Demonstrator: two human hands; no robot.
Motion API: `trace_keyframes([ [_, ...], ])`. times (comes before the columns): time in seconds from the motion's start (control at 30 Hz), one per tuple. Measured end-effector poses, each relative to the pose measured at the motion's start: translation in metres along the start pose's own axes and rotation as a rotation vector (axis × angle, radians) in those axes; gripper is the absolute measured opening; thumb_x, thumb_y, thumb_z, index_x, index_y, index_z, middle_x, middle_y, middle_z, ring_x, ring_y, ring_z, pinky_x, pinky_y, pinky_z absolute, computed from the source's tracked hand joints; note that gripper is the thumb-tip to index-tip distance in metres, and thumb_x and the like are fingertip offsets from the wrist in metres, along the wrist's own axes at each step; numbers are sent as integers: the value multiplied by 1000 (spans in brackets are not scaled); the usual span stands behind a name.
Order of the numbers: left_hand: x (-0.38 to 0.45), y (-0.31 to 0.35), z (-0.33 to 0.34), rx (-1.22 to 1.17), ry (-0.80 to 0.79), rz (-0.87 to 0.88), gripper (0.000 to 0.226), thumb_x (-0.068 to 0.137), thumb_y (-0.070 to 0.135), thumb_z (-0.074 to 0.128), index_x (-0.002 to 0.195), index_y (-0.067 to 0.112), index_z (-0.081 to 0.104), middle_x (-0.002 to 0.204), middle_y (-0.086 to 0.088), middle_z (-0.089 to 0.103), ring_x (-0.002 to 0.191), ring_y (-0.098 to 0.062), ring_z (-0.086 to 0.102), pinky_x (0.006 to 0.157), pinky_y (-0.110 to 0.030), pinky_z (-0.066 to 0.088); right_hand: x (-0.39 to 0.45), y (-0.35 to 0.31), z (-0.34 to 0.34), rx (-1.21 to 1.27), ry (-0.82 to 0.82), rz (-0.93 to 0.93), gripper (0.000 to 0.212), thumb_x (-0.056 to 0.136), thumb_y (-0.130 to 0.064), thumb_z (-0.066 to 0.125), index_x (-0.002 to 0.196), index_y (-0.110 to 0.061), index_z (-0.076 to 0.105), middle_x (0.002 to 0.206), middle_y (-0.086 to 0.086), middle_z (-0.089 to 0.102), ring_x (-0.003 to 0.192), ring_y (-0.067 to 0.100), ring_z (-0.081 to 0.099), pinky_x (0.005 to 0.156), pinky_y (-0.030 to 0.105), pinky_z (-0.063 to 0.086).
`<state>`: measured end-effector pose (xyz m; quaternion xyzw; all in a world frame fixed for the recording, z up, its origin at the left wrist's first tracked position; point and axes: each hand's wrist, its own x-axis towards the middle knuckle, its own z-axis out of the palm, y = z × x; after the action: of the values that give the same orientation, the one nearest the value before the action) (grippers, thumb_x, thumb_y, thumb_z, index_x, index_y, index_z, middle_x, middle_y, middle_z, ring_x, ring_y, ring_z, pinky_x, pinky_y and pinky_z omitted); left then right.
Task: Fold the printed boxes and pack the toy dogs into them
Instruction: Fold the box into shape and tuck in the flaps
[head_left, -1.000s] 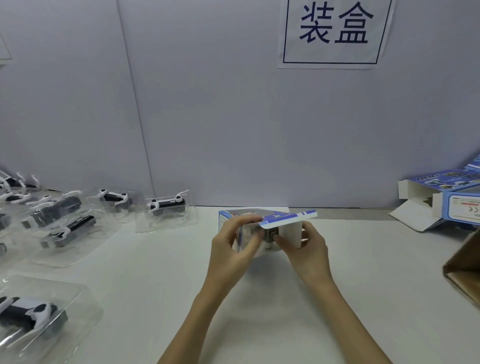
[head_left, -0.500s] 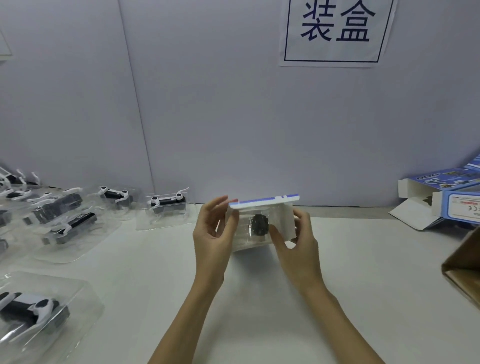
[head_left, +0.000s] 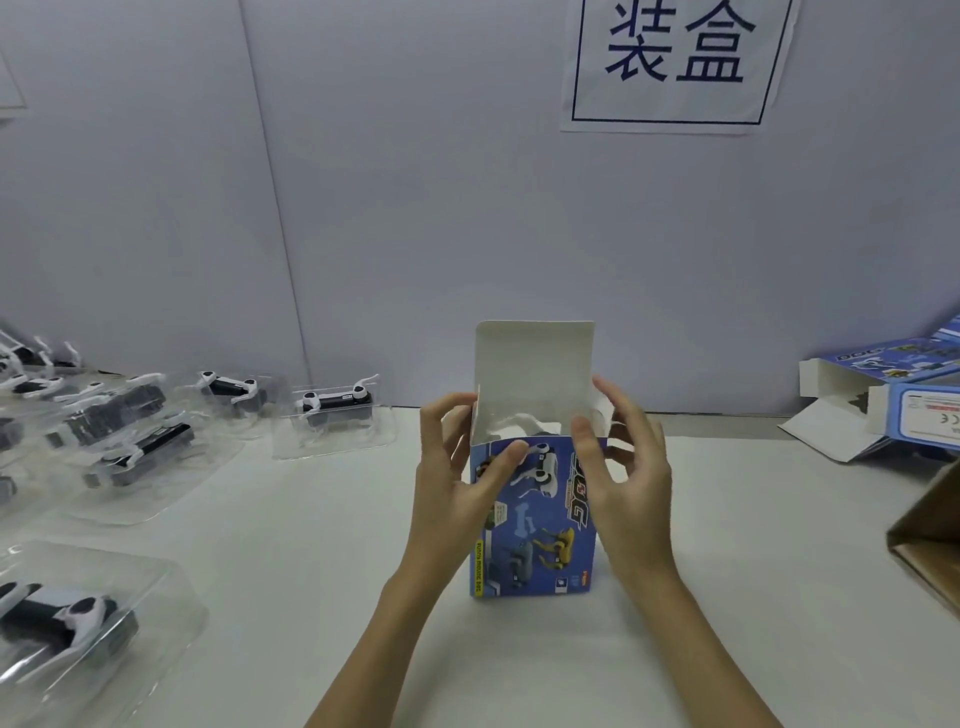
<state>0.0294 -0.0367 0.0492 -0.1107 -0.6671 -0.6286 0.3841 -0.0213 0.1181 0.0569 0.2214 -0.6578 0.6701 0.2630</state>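
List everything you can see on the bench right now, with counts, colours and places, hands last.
printed box: one, blue, upright at table centre, white top flap raised, toy partly visible inside.
toy dogs in blister trays: at least six, black and white in clear plastic, along the left side; exact count unclear at the edge.
other printed boxes: at least two, blue and white, far right, flaps open.
cardboard carton: one, brown, right edge, cut off.
wall sign: one, white with dark characters.
table: white.
left hand: holds the box's left side.
right hand: holds its right side.
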Motion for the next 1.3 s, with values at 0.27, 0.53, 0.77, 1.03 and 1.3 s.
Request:
trace_keyframes([
  [0.27, 0, -2, -1, 60, -12, -37, 42, 95, 36, 72, 130, 51, 55, 139, 30, 55, 139, -8, 51, 99, -49, 58, -4, -2, 4, 92, -131, 104, 40, 95, -52, 58, 132, -40, 65, 147, -7, 49, 140, 17, 49, 100, 55, 55],
  [0.53, 0, -5, -1, 137, -26, -15, 30, 90, 52, 67, 118, 43, 63, 130, 22, 56, 134, -14, 53, 98, -57, 56, 0, -1, 4, 129, -183, 128, 23, 97, -61, 45, 97, -60, 68, 146, -5, 57, 136, 25, 56, 100, 58, 53],
  [0.77, 4, -7, 2, 165, 0, 20, 22, 88, 57, 64, 99, 38, 63, 127, 27, 51, 137, 8, 42, 102, -37, 50, 4, 1, 4, 204, -156, 161, 19, 103, -31, 55, 92, -33, 70, 118, -12, 69, 126, 19, 64, 71, 28, 61],
  [1.03, 5, 1, 2, 56, 16, -59, 16, 90, 41, 73, 95, 27, 69, 137, 29, 48, 130, -3, 56, 82, -42, 64, 9, -5, 2, 415, -162, 275, 62, 97, -29, 70, 143, -61, 43, 129, -5, 63, 110, 30, 72, 78, 41, 63],
  [1.3, 3, 6, 1, -129, -2, -77, 55, 82, 36, 82, 121, 41, 43, 133, 4, 57, 121, -31, 66, 79, -46, 64, 3, 5, -3, 438, -174, 268, 34, 103, -43, 43, 119, -25, 68, 116, 10, 74, 99, 30, 75, 68, 31, 63],
])
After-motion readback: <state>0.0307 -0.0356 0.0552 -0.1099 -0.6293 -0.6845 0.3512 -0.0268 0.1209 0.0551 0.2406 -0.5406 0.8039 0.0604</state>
